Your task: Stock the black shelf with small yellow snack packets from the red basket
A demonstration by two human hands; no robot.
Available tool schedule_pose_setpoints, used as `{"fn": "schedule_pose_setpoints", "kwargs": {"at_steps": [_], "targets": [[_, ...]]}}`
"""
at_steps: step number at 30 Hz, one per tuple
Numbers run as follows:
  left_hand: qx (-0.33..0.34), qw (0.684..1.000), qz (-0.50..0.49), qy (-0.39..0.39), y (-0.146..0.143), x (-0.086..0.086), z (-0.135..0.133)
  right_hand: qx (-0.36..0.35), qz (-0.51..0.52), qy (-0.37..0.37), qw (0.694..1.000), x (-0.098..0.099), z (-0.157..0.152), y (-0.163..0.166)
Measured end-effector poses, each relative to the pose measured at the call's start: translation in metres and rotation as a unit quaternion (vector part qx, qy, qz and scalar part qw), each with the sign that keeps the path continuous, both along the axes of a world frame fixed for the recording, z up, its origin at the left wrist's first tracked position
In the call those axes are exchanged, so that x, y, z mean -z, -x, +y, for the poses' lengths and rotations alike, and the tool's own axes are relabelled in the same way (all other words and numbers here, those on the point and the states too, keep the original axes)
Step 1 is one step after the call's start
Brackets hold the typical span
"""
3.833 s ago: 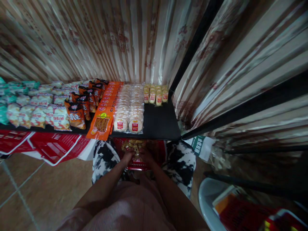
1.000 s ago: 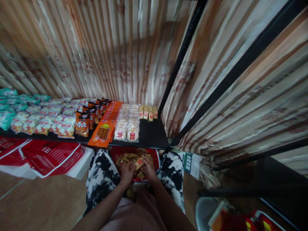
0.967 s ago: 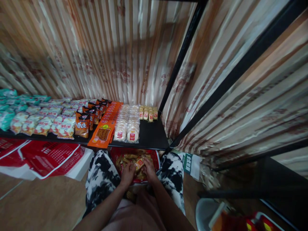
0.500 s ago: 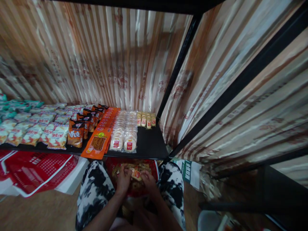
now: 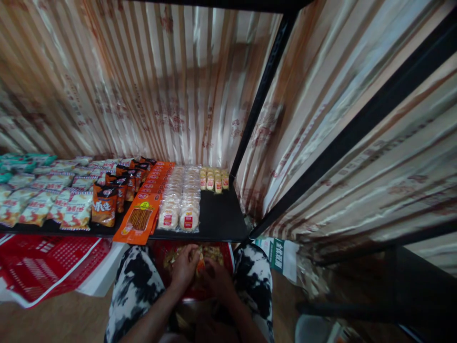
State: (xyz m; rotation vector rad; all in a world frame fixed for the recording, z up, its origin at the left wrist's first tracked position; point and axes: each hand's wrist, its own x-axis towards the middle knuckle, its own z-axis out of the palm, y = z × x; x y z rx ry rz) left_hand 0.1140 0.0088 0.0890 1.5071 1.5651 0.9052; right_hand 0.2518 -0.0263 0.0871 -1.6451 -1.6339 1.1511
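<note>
Between my knees sits a red basket [image 5: 228,267] holding many small yellowish snack packets. Over it my left hand [image 5: 184,267] and my right hand [image 5: 216,277] are close together, fingers closed around one small yellow snack packet [image 5: 200,265] with a red-orange label. The fingers cover much of the packet. Above the basket, similar yellow packets [image 5: 214,182] stand at the back right of the black shelf [image 5: 219,216]. Left of them lie rows of clear-wrapped round biscuits [image 5: 189,219].
Orange snack bags [image 5: 139,219] overhang the shelf's front edge. Brown bags [image 5: 104,205] and white bags [image 5: 76,209] fill the left side. A red perforated basket [image 5: 64,262] lies below. Black posts [image 5: 264,90] and a draped printed sheet [image 5: 185,85] enclose the shelf.
My hands have turned the packet, so its label now faces differently and shows less. The camera view has shifted slightly; the shelf goods stay as they were.
</note>
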Motion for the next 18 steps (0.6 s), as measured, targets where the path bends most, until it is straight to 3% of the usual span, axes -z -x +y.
{"fn": "schedule_pose_setpoints", "kwargs": {"at_steps": [6,18], "targets": [[0.033,0.999,0.04,-0.009,-0.01,-0.02,0.008,-0.015,-0.187,-0.014,0.982,-0.024,0.004,0.001],[0.068,0.995,0.063,-0.04,-0.035,-0.049,0.034,0.033,-0.309,-0.065,0.948,-0.047,0.023,-0.007]]}}
